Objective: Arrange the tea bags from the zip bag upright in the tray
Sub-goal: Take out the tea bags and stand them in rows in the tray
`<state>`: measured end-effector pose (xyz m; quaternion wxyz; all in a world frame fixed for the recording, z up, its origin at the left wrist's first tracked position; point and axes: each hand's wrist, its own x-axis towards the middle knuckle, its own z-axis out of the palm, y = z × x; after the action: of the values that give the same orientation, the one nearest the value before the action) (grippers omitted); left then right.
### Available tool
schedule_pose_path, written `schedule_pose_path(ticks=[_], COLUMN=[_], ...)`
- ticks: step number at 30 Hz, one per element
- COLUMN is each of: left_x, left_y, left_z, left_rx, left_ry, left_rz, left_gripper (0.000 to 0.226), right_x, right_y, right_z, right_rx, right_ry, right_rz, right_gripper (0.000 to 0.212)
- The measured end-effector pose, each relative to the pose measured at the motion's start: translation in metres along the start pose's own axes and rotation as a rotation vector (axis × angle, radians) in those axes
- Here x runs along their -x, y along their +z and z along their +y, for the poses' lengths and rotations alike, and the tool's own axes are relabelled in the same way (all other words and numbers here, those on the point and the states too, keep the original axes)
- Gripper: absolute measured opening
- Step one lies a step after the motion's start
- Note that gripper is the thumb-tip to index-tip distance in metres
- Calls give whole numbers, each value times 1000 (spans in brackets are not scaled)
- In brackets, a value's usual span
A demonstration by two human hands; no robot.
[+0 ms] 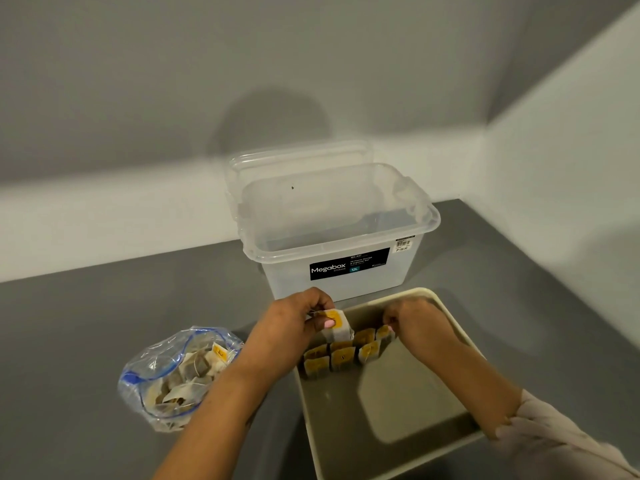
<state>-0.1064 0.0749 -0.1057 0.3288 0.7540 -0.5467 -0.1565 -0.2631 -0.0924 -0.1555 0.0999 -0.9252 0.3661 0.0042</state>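
Ahead, storage box (341, 233) behind tray (460, 327); left fingers (327, 323) pinch tea bag (337, 329); right fingers' (389, 320) grasp unclear.

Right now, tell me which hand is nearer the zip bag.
Left. The left hand pinches a tea bag over the tray's far-left corner, just right of the zip bag. The right hand is farther right, at the standing tea bags.

Your left hand (287, 323) showed a pale pink painted thumbnail, its forearm bare. Your right hand (414, 320) wore nothing either, though a light beige sleeve (554, 434) sat bunched above the elbow.
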Motion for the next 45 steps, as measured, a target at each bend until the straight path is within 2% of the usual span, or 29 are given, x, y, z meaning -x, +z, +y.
schedule_pose_path(ticks=[4,7,9,10,13,16,18,22,26,31,38,45], left_x=[-1,-3,-4,-6,-12,-19,-21,-24,-24,-20,-14,-10], left_y=[1,5,10,12,18,25,30,38,45,40,34,28], left_z=[2,4,5,6,11,20,27,34,36,28,15,13], left_rx=[6,22,24,23,12,-56,-82,-87,-91,-147,-170,-168], left_ry=[-10,-41,-49,-54,-82,-63,-27,19,21,13,-51,-56], left_rz=[-4,-7,-1,2,-3,-13,-2,24,4,32,43,62], left_gripper=[17,16,18,19,20,22,22,28,27,41,35,28], right_x=[0,4,9,11,19,30,33,34,34,27,21,17], right_y=[-10,-11,-18,-22,-38,-56,-63,-69,-65,-51,-25,-7], right_z=[-4,1,2,1,-10,-23,-27,-27,-18,0,9,10], right_rx=[25,-40,-83,-135,-397,-526,-439,-262,-247,-189,131,227], right_ry=[34,23,37,43,-35,-127,-157,-155,-151,-148,-109,-124], right_rz=[-115,24,26,21,140,119,84,76,53,31,93,60], right_gripper=[17,17,16,14,13,12,16,9,7,13,18,18])
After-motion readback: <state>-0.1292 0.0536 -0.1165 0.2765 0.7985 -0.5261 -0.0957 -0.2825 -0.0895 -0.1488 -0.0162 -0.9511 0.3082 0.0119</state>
